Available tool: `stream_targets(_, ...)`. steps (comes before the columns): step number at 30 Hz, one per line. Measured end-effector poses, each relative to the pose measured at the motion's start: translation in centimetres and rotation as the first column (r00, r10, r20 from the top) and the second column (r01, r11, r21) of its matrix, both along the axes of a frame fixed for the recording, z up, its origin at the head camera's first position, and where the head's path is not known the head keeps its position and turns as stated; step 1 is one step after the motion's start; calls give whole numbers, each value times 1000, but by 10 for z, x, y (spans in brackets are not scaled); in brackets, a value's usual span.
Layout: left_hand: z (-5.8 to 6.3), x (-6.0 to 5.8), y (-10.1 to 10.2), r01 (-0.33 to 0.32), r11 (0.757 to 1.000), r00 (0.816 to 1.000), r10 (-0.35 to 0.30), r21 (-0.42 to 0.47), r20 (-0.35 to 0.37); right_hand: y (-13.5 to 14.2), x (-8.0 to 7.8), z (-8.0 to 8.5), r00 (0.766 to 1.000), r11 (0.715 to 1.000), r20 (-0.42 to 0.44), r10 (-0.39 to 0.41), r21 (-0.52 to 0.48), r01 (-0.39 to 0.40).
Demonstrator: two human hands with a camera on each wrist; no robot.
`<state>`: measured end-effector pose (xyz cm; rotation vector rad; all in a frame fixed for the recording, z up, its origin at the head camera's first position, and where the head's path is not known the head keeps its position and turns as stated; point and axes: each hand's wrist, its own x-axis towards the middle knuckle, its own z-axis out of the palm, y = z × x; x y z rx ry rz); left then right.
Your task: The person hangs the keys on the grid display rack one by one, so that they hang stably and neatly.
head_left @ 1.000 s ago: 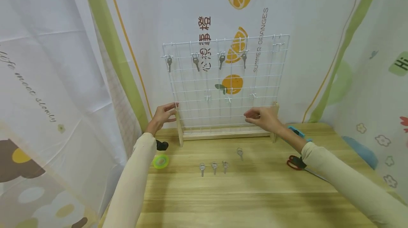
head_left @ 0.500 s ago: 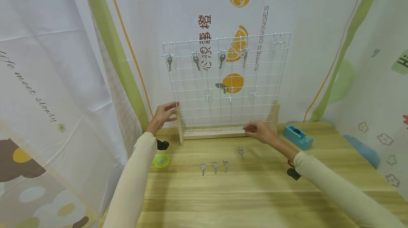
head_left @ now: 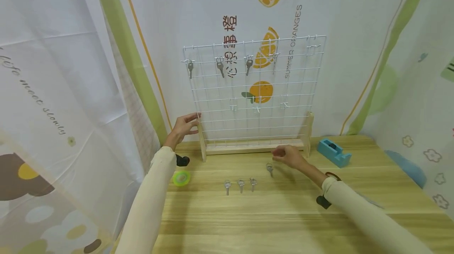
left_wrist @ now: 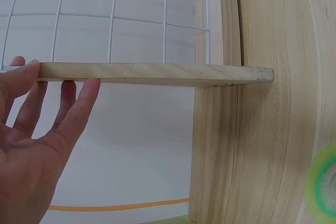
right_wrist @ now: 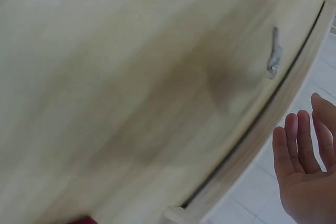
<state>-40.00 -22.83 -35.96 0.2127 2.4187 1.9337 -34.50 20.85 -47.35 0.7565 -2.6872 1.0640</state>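
A white wire grid rack [head_left: 255, 86] stands upright in a wooden frame. Thumb and fingers of my left hand [head_left: 182, 128] grip its left wooden post [left_wrist: 152, 72], seen large in the left wrist view. My right hand [head_left: 290, 156] hovers in front of the frame's base with nothing in its fingers, which look loosely bent in the right wrist view. Just left of its fingertips a single key [head_left: 270, 169] lies on the table. Three more keys [head_left: 241, 185] lie in a row nearer the front. Several keys [head_left: 220, 67] hang from hooks along the upper grid.
A blue tape dispenser [head_left: 334, 152] stands right of the rack. Scissors [head_left: 323, 202] lie partly hidden under the right sleeve. On the left are a yellow-green tape roll [head_left: 181, 178] and a small black object [head_left: 183, 161]. Bare hooks [head_left: 257, 109] sit lower on the grid.
My right hand has come down from in front of the grid toward the single key on the table. The left hand keeps its grip on the post.
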Motion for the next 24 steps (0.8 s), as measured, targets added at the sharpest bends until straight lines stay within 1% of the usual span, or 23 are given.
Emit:
stream_targets(3,0,0,0,1,1000,1000,-1,13,4,-1,1,-9,999,999,-27,36,-14,-37)
stream_targets(5,0,0,0,5,1000,1000,-5,20,6,-3,1,-14,998,999,-51,46,-11,-46)
stream_targets(7,0,0,-1,10,1000,1000,-10,23,10,-5,3,-18,998,999,-42,42,-7,-42)
stream_targets(11,1,0,-1,15,999,1000,-15,31,23,-9,4,-25,1000,1000,19,0,16,0)
stream_targets(13,1,0,-1,16,999,999,-18,40,33,-12,4,-27,1000,1000,27,-3,19,3)
stream_targets(18,3,0,-1,17,998,998,-21,62,54,-15,2,-33,999,999,10,36,22,-36)
stream_targets(24,2,1,-2,12,999,999,-14,53,31,-15,0,-36,997,997,12,70,10,-70)
